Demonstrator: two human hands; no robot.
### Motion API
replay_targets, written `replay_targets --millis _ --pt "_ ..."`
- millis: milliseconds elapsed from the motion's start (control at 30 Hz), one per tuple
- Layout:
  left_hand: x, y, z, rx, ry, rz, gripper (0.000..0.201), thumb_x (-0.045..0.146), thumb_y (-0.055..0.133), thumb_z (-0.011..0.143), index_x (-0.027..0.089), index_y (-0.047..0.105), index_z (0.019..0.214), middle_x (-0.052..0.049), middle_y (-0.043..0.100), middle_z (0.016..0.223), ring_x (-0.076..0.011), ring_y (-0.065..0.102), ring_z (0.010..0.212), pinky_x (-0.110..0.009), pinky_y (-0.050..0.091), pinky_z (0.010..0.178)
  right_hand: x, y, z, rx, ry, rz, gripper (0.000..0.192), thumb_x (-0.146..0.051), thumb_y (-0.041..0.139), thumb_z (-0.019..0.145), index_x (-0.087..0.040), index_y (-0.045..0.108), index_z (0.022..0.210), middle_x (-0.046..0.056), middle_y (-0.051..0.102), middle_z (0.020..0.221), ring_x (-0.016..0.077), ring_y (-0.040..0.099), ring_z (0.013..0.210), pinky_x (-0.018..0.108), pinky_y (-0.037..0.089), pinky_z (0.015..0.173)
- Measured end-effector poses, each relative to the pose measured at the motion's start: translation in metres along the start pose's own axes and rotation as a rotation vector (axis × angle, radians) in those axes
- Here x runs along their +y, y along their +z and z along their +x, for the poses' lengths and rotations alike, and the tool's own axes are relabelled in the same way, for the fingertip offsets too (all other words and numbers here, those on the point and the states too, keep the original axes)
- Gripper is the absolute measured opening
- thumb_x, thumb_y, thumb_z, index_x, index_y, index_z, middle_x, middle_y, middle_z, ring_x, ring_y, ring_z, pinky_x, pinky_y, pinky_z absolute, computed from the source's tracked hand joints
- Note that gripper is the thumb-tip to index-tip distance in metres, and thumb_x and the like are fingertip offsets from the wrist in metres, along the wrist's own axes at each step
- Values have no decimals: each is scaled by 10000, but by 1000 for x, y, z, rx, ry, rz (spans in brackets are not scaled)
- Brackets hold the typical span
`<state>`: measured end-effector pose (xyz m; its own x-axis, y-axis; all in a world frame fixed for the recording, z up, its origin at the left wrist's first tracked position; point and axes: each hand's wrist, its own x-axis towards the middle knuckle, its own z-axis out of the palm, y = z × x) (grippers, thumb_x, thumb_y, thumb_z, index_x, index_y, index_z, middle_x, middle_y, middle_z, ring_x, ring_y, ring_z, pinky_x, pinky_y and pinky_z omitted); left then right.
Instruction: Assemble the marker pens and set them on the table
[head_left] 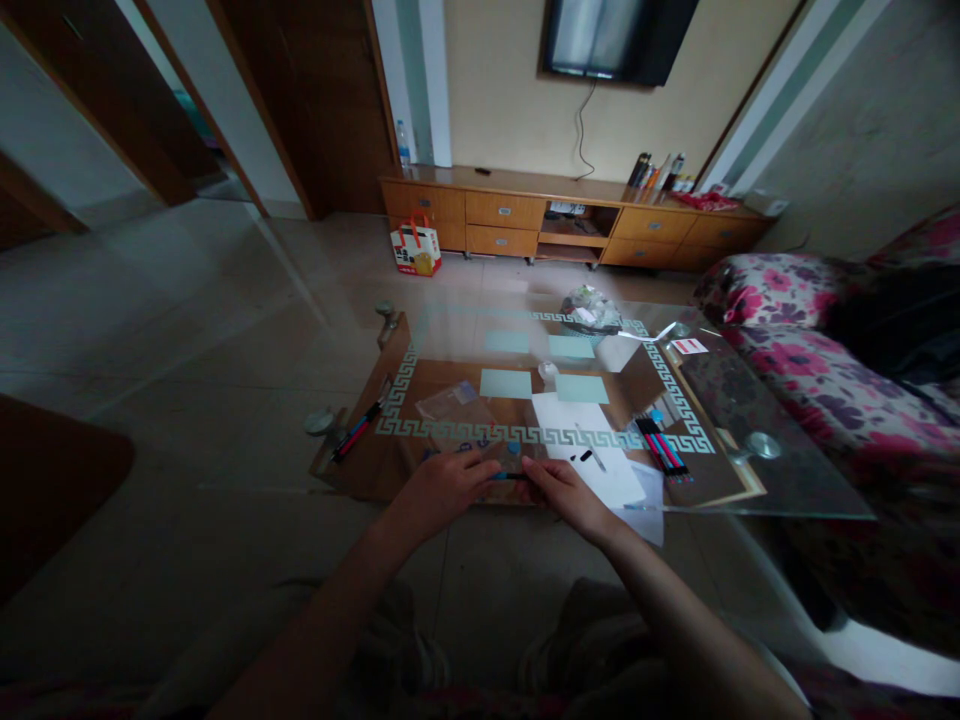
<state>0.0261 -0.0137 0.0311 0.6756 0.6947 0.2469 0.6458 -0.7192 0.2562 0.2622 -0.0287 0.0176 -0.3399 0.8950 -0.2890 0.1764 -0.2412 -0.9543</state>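
Low over the near edge of the glass table, a thin pen with blue and black parts lies level between my hands. My left hand pinches its left end. At the other end, my right hand grips it with thumb and fingers; some fingertips are hidden. Just right of my hands, white paper bears a slim pen-like piece and small black parts. Several pink, blue and black pens lie together farther right. More such pens rest at the table's left side.
A clear plastic bag lies beyond my left hand. Toward the back of the table stands a basket with crumpled plastic. A flowered sofa borders the right side. A carrier bag stands by the wooden cabinet.
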Motion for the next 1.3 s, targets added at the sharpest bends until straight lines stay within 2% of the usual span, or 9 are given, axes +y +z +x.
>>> replay_targets --millis 167,333,433,633,800,1167,1300 --pt "0 -1 -1 31 8 -27 229 323 547 972 233 625 1167 -55 676 1015 -173 665 877 -276 525 768 -6 3 -1 -15 43 32 575 -684 523 869 -165 663 664 22 612 576 120 500 525 253 348 535" --pt "-1 -1 -3 42 -1 -66 224 348 517 985 196 653 1080 -64 691 985 -178 668 870 -293 529 788 -9 -2 -3 -27 13 38 525 -657 581 849 -162 697 717 16 635 611 112 508 536 249 364 548" --pt "-1 -1 -3 45 8 -80 245 348 498 995 198 658 1106 -63 698 955 -175 671 861 -286 527 780 -8 -5 -3 -39 0 25 515 -641 595 851 -148 713 757 19 652 637 111 521 552 248 375 560" --pt "-2 1 -2 65 32 -105 285 366 459 1011 197 672 1098 -60 703 900 -156 671 803 -259 521 737 -7 -9 -4 -67 -62 -29 492 -609 586 878 -146 737 810 41 703 721 137 581 635 261 418 623" --pt "-3 0 -2 54 20 -117 278 362 466 1009 199 682 1070 -58 706 882 -158 674 806 -257 520 732 -10 -10 -7 -71 -117 -91 480 -585 570 900 -153 740 782 48 716 747 155 607 681 273 447 673" --pt "-3 0 -2 49 13 -153 277 361 472 1006 197 687 1064 -67 720 898 -164 679 816 -257 516 739 -14 -10 -7 -73 -182 -176 490 -564 532 929 -155 721 736 44 707 757 170 611 722 282 468 707" --pt "-4 1 -3 22 10 -127 272 360 477 1005 202 693 1051 -60 724 891 -167 682 825 -259 512 749 -13 -11 -7 -71 -199 -218 460 -554 559 916 -151 731 776 34 697 752 162 594 711 270 462 682"
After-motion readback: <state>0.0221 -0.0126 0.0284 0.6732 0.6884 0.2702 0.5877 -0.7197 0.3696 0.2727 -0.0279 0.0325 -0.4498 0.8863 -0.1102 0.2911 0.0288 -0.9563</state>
